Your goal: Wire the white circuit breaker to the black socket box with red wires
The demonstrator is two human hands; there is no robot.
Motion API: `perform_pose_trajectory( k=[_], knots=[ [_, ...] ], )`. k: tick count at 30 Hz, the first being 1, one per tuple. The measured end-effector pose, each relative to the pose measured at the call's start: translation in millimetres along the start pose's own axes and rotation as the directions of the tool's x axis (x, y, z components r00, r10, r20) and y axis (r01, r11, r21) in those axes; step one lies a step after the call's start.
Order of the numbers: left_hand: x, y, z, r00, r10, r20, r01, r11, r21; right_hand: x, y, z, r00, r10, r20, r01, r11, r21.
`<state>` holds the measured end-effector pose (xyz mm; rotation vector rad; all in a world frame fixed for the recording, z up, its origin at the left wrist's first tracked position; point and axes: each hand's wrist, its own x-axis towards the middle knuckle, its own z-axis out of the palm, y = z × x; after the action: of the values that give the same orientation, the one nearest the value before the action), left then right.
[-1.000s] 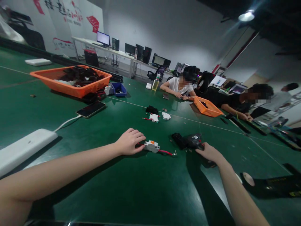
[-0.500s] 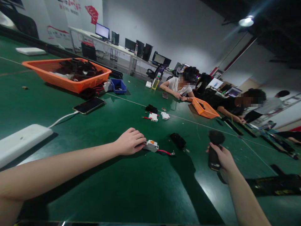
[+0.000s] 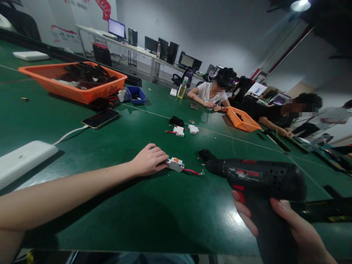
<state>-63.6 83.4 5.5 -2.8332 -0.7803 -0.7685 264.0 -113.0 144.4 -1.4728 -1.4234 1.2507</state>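
Observation:
My left hand (image 3: 150, 160) rests on the green table with its fingers closed on one end of a white circuit breaker (image 3: 175, 164) with an orange switch. A red wire (image 3: 191, 171) with a metal end sticks out of its right side. In my right hand (image 3: 298, 229) is a black and red cordless drill (image 3: 257, 176), held by its grip with a finger by the red trigger. Its thin bit points left, above the table and just right of the breaker; I cannot tell whether it touches anything. Behind the drill's nose lies a black part (image 3: 206, 154), partly hidden.
Two more white breakers (image 3: 193, 129) and a black piece (image 3: 176, 121) lie farther back. At left are an orange basket (image 3: 82, 96) of black parts, a blue bin (image 3: 135, 96), a phone (image 3: 101, 118) and a white power bank (image 3: 27, 161). Co-workers (image 3: 210, 94) sit across the table.
My right hand has brought the drill up and closer, turning it from end-on to side-on with its bit toward the breaker. The left hand keeps its grip.

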Motion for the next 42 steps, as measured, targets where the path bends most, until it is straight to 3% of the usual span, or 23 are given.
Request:
perform_pose_trajectory(
  k=[3, 10, 26, 31, 42],
  knots=[
    [-0.9, 0.2, 2.8, 1.000, -0.001, 0.005, 0.001, 1.000, -0.001, 3.0, -8.3, 10.0, 0.983, 0.167, 0.072, -0.180, 0.945, 0.272],
    [-2.4, -0.5, 4.9, 0.999, 0.007, -0.043, -0.006, 1.000, 0.024, 12.4, -21.8, 23.2, 0.942, 0.294, 0.161, -0.332, 0.881, 0.337],
    [-0.3, -0.8, 4.3, 1.000, 0.004, -0.029, -0.006, 0.999, -0.046, 17.7, -27.8, 31.1, 0.937, 0.294, 0.188, -0.328, 0.926, 0.186],
    [-1.2, -0.9, 4.6, 0.999, 0.010, -0.044, -0.012, 0.999, -0.047, 16.7, -36.4, 36.8, 0.935, 0.347, 0.077, -0.355, 0.914, 0.196],
    [-1.3, -1.1, 6.0, 1.000, 0.018, -0.023, -0.019, 0.999, -0.034, 20.4, -26.7, 24.7, 0.929, 0.352, 0.116, -0.369, 0.902, 0.222]
  ],
)
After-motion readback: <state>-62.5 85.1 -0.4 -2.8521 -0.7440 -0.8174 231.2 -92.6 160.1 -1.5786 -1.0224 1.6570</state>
